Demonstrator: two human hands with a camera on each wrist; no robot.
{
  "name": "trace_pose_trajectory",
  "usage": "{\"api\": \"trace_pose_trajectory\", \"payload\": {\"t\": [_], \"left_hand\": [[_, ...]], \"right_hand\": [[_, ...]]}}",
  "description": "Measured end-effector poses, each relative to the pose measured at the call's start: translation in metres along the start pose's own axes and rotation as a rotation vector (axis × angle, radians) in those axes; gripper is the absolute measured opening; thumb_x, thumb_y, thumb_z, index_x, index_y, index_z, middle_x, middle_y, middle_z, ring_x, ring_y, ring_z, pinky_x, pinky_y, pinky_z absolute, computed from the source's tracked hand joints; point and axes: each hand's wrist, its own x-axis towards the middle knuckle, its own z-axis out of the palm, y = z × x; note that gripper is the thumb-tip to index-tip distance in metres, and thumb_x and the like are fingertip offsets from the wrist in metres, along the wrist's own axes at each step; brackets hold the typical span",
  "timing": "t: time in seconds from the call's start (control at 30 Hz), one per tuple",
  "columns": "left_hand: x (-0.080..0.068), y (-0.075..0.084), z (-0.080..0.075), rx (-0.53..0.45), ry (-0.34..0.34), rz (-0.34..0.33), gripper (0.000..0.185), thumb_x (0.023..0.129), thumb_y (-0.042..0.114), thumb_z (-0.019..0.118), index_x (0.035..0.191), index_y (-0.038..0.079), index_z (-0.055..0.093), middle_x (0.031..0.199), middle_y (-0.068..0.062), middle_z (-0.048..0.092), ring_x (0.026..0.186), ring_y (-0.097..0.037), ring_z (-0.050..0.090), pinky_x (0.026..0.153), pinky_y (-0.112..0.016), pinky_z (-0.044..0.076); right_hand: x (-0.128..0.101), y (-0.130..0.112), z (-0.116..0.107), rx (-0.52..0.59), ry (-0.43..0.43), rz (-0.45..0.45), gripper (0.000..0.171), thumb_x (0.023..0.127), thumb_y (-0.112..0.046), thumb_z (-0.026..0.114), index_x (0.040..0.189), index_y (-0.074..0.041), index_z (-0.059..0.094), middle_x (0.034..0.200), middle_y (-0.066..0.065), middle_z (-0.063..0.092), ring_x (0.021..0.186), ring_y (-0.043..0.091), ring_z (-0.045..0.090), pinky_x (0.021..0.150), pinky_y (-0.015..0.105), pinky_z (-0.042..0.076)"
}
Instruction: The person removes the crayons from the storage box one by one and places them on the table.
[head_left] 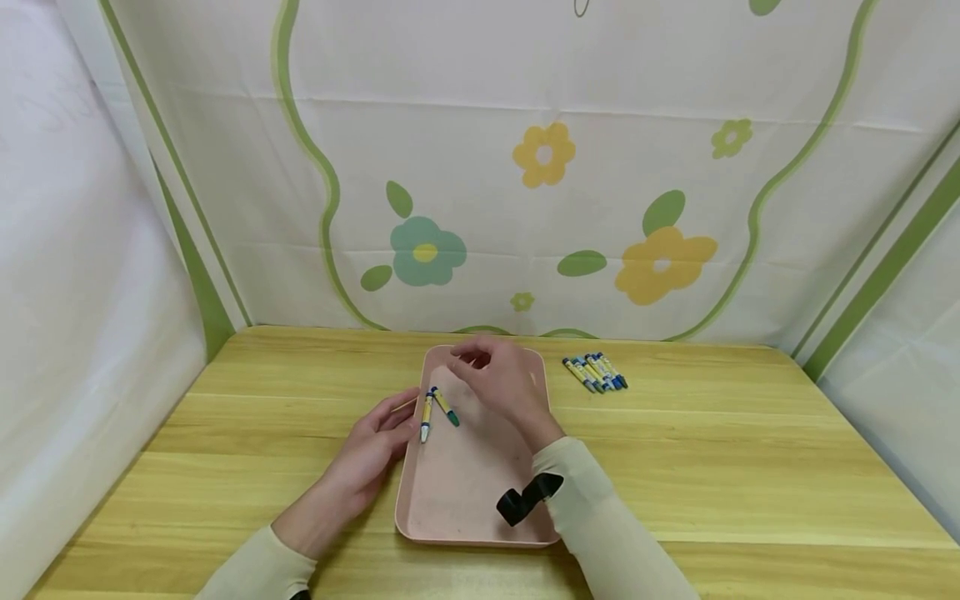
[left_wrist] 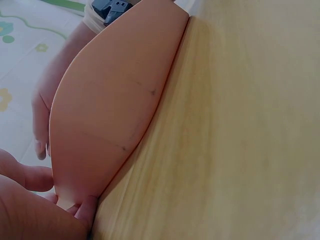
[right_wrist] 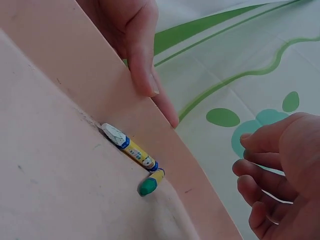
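Note:
A pink tray lies on the wooden table. Two crayons lie crossed at its left wall, one white-tipped and one green-tipped; the right wrist view shows the white-tipped crayon and the green-tipped crayon against the tray wall. My left hand lies on the table with straight fingers touching the tray's left rim. My right hand hovers over the tray's far end, its fingers loosely curled and holding nothing.
Several more crayons lie in a bunch on the table to the right of the tray's far corner. Flowered cloth walls close in the table at the back and both sides.

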Motion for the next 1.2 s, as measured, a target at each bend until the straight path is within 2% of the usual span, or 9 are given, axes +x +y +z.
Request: {"api": "trace_pose_trajectory", "payload": {"t": [0.3,0.53,0.73,1.0,1.2], "left_hand": [[-0.001,-0.001,0.001,0.005,-0.014,0.015,0.056,0.109,0.012,0.055,0.163,0.013,0.041,0.17,-0.016,0.04,0.156,-0.033,0.041,0.123,-0.046,0.042],[0.0,0.0,0.0,0.0,-0.022,0.014,0.056,0.109,0.011,0.054,0.163,0.013,0.04,0.171,-0.017,0.038,0.156,-0.034,0.04,0.125,-0.049,0.04],[0.0,0.0,0.0,-0.005,-0.025,0.02,0.056,0.108,0.01,0.054,0.163,0.012,0.04,0.17,-0.017,0.038,0.156,-0.033,0.04,0.123,-0.046,0.042],[-0.002,0.001,0.0,0.004,-0.038,0.034,0.056,0.109,0.009,0.053,0.163,0.011,0.039,0.17,-0.018,0.038,0.156,-0.033,0.04,0.115,-0.037,0.046],[-0.003,0.002,0.0,0.003,-0.038,0.032,0.056,0.109,0.01,0.053,0.163,0.011,0.039,0.171,-0.018,0.038,0.155,-0.033,0.041,0.115,-0.037,0.046]], "right_hand": [[-0.001,0.006,0.006,-0.001,-0.075,0.017,0.027,0.098,-0.028,0.078,0.124,-0.018,0.079,0.106,-0.005,0.076,0.096,0.017,0.064,0.085,0.032,0.056],[-0.001,0.01,0.008,-0.033,-0.092,0.01,0.027,0.097,-0.026,0.08,0.122,-0.016,0.079,0.105,-0.002,0.077,0.096,0.016,0.065,0.084,0.033,0.057],[0.0,0.012,0.01,-0.043,-0.112,-0.007,0.026,0.097,-0.023,0.079,0.121,-0.014,0.079,0.103,-0.002,0.077,0.096,0.017,0.065,0.085,0.033,0.057],[-0.001,0.011,0.016,-0.051,-0.175,0.002,0.023,0.098,-0.02,0.078,0.12,-0.013,0.079,0.097,-0.001,0.074,0.089,0.017,0.064,0.073,0.03,0.055],[-0.001,0.012,0.018,-0.096,-0.196,-0.023,0.022,0.096,-0.015,0.078,0.118,-0.01,0.079,0.095,-0.001,0.074,0.084,0.016,0.064,0.069,0.028,0.055]]}}
